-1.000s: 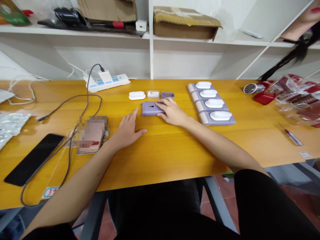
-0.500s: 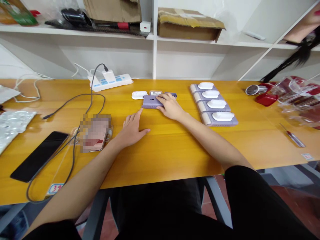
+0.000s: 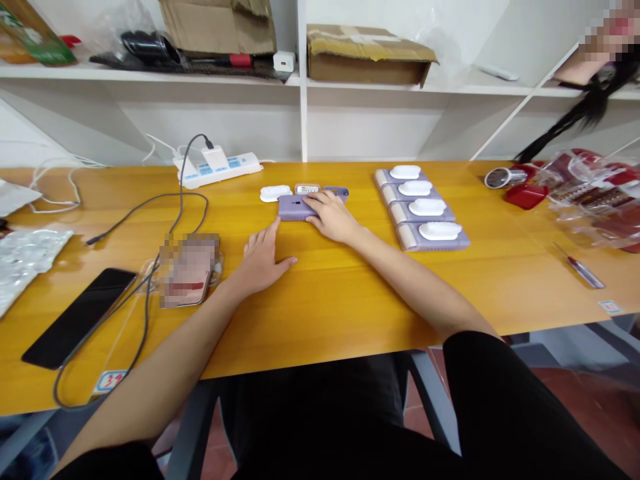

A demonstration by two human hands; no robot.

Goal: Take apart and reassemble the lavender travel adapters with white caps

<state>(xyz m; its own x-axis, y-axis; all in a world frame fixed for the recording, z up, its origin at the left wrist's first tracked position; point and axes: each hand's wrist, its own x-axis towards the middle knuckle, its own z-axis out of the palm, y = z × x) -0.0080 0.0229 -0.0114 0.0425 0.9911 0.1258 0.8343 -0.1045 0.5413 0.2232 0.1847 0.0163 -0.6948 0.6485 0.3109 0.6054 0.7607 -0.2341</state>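
A flat purple box-shaped case (image 3: 290, 207) with a small dark slot lies at the table's back middle. My right hand (image 3: 331, 215) holds its right end, fingers over the top and thumb along the front. My left hand (image 3: 263, 260) is open, palm down, its index fingertip at the case's left front corner; I cannot tell whether it touches. Just behind the case sit a white oval bristled piece (image 3: 276, 193), a small clear-edged piece (image 3: 307, 189) and a purple oval piece (image 3: 336, 193), partly covered by my right hand.
Several purple cases (image 3: 427, 233) topped with white ovals stand in a row to the right. A power strip (image 3: 220, 170), grey cable (image 3: 147, 313), black phone (image 3: 80, 317) and another phone (image 3: 187, 270) lie left. At right are a screwdriver (image 3: 580, 267) and a red grater-like tool (image 3: 527, 195).
The camera view has shifted slightly. Both hands and the purple case stay in nearly the same places relative to each other.
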